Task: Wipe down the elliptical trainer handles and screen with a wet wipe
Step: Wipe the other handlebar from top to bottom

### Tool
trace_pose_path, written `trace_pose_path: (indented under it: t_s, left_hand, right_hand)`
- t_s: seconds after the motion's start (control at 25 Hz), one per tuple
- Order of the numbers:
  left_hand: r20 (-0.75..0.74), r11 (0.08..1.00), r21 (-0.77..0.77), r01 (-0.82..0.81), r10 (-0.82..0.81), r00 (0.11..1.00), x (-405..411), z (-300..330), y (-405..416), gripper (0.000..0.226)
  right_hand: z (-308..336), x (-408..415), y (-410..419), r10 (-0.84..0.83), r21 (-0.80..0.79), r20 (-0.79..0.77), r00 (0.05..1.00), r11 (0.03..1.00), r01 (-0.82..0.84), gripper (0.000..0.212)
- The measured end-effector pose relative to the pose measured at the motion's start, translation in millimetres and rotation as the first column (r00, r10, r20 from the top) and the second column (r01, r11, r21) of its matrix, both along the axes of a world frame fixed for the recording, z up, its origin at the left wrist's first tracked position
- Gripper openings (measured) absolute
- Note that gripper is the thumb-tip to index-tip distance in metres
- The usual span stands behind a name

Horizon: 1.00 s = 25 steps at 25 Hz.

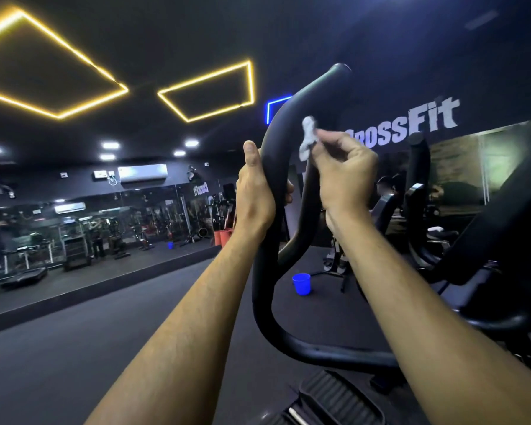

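Note:
The black curved handle [292,111] of the elliptical trainer rises in the middle of the view and loops back down to the frame. My left hand [255,191] grips its outer bar, thumb pointing up. My right hand [344,173] pinches a crumpled white wet wipe [307,138] and holds it against the inner side of the handle, just above the left hand. The second handle [419,167] stands further right. The trainer's screen is not in view.
A foot pedal [328,400] lies low in front of me. On the dark floor beyond the handle stands a blue bucket [301,283]. A mirror wall [83,228] with reflected gym machines runs along the left. The trainer's dark body [497,240] fills the right side.

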<state>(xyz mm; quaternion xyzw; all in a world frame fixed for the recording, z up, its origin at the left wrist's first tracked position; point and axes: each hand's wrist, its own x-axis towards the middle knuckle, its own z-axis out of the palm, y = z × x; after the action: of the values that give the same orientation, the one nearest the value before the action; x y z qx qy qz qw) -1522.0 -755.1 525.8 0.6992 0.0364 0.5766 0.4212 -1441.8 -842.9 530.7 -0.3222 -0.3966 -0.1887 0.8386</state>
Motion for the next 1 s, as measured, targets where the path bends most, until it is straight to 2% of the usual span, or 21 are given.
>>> trace_pose_path:
  t_s: [0.08, 0.16, 0.24, 0.28, 0.36, 0.48, 0.6, 0.68, 0.72, 0.84, 0.92, 1.0]
  left_hand:
    - [-0.006, 1.0, 0.002, -0.011, 0.011, 1.0, -0.3, -1.3, -1.7, 0.081]
    - [-0.011, 1.0, -0.002, -0.002, 0.001, 1.0, -1.4, -0.6, -2.5, 0.084]
    - [-0.009, 1.0, -0.007, 0.0, 0.0, 1.0, -3.0, -0.9, -3.7, 0.082]
    - [-0.002, 1.0, -0.007, 0.001, -0.001, 1.0, -2.5, -0.8, -4.0, 0.08]
    - [0.001, 1.0, -0.001, -0.012, 0.012, 1.0, 0.1, -0.7, -2.1, 0.08]
    - [-0.003, 1.0, -0.02, 0.009, -0.009, 1.0, 2.0, -1.9, 0.7, 0.08]
    - [0.012, 1.0, 0.002, -0.01, 0.01, 1.0, 0.2, -0.8, -1.0, 0.069]
    - [0.027, 0.998, 0.005, -0.061, 0.061, 0.998, -1.3, 0.2, -0.8, 0.058]
    - [0.026, 0.997, 0.002, -0.073, 0.073, 0.997, -2.9, 0.7, -3.8, 0.057]
    - [0.004, 0.998, -0.036, -0.06, 0.061, 0.998, 0.4, -0.7, 0.8, 0.059]
    - [-0.028, 0.995, -0.094, -0.027, 0.025, 0.999, 3.8, -1.6, 6.6, 0.076]
    - [-0.075, 0.995, -0.068, -0.068, 0.063, 0.995, 12.3, -6.9, 19.0, 0.091]
  right_hand:
    - [13.0, -4.6, 7.0, 0.202, 0.102, -0.136, 0.97, 0.977, -0.189, 0.017]
    - [7.6, -17.8, 15.2, 0.165, 0.101, -0.154, 0.974, 0.984, -0.15, 0.022]
    - [-10.0, -19.4, 14.4, 0.081, -0.004, -0.063, 0.995, 0.997, -0.081, 0.022]
    - [-18.6, -14.5, 10.0, 0.09, -0.073, -0.01, 0.996, 0.993, -0.09, 0.02]
    - [-15.7, -1.1, 3.9, 0.209, -0.092, -0.047, 0.977, 0.973, -0.212, 0.014]
    - [7.3, -4.7, 7.9, 0.35, 0.012, -0.172, 0.921, 0.935, -0.353, 0.015]
    - [-5.1, -13.0, 10.9, 0.207, -0.128, -0.091, 0.974, 0.968, -0.218, 0.02]
    - [-17.6, -3.5, 1.6, 0.159, -0.293, 0.028, 0.987, 0.945, -0.144, 0.021]
    - [-16.0, 3.5, -1.9, 0.159, -0.349, 0.032, 0.987, 0.927, -0.138, 0.021]
    - [2.6, 6.6, 1.6, 0.153, -0.332, -0.022, 0.988, 0.931, -0.151, 0.016]
    - [1.5, 0.1, 6.5, 0.038, -0.355, 0.069, 0.997, 0.935, -0.011, 0.017]
    - [-9.2, 4.1, 4.0, -0.052, -0.432, 0.181, 0.982, 0.893, 0.127, 0.014]
